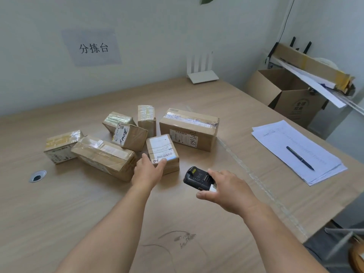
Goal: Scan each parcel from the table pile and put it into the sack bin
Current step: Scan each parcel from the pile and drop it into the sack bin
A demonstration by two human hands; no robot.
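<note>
- While the person's left hand (148,172) reaches over a light wooden table (59,213), its straight, spread fingers rest on the near edge of a small brown cardboard parcel with a white barcode label (161,148). The thumb lies by the parcel's left side, not curled round it.
- The right hand (228,191) grips a black handheld scanner (198,178), thumb underneath and fingers curled over the top. The scanner is near the small parcel's right front corner, not touching it.
- That parcel lies at the front of a pile of seven taped cardboard parcels (106,154) in the middle of the table. A large parcel with a handwritten number (189,129) sits just behind it.
- A stack of white paper sheets (275,138) lies well apart to the right, with a black pen (300,158) on top.
- A white router with four antennas (202,75) stands at the table's far edge, by the wall.
- Beyond the table's right end stands an open brown cardboard box (285,91).
</note>
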